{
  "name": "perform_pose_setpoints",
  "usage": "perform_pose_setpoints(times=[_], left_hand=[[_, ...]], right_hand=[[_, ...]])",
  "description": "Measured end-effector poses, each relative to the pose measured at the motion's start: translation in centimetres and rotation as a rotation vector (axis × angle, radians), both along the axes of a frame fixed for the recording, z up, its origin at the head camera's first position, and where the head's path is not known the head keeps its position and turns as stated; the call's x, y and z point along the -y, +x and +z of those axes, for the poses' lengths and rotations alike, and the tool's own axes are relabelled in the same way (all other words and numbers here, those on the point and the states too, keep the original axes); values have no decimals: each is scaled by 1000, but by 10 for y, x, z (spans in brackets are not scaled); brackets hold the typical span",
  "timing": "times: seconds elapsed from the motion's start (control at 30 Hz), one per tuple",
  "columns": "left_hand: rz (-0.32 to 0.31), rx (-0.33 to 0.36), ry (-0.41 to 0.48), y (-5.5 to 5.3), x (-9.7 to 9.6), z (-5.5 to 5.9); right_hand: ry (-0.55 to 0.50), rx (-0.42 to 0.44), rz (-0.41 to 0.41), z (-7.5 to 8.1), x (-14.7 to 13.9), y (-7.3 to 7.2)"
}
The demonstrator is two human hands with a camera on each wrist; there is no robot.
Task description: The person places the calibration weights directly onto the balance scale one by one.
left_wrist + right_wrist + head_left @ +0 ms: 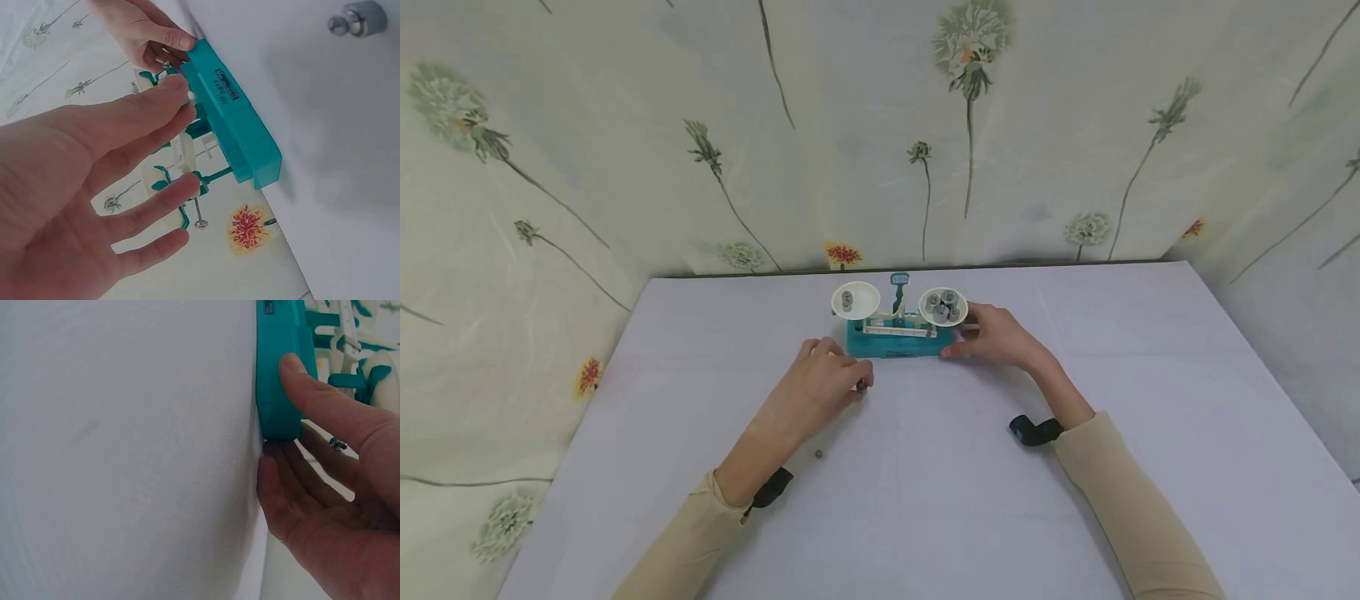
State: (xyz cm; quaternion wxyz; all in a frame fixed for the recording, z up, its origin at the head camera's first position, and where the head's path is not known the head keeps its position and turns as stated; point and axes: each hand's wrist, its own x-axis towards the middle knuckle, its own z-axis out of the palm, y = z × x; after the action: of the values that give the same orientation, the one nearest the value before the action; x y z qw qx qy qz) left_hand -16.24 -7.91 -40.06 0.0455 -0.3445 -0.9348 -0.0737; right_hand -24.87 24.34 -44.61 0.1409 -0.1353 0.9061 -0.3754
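Note:
A teal balance scale point(898, 342) with two white pans stands near the back of the table. One metal weight point(847, 301) is in the left pan point(867, 310); several weights point(941, 312) crowd the right pan point(964, 306). My right hand point(996, 335) holds the right end of the base, its thumb on the front face in the right wrist view. My left hand point(820, 379) is in front of the scale's left side, pinching a small metal weight point(861, 386) between thumb and finger; that weight is hidden in the left wrist view.
Another small knobbed weight point(365, 19) lies on the table, nearer than my left hand. The white table point(910, 517) ends at the back against a floral-patterned cloth backdrop point(850, 150). Dark wrist cameras point(1033, 431) sit at both sleeves.

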Motion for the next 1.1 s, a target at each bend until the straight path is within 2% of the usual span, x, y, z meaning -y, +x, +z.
perform_pose_setpoints(times=[0.33, 0.5, 0.7, 1.1], left_hand=[[-32, -154, 72, 1, 2, 11], [-27, -221, 82, -2, 2, 16], [0, -253, 123, -5, 3, 22], [73, -324, 149, -12, 2, 23]], right_hand=[[1, 2, -3, 0, -1, -1], [11, 6, -7, 1, -1, -2], [7, 5, -1, 0, -1, -2], [3, 2, 1, -1, -1, 0]])
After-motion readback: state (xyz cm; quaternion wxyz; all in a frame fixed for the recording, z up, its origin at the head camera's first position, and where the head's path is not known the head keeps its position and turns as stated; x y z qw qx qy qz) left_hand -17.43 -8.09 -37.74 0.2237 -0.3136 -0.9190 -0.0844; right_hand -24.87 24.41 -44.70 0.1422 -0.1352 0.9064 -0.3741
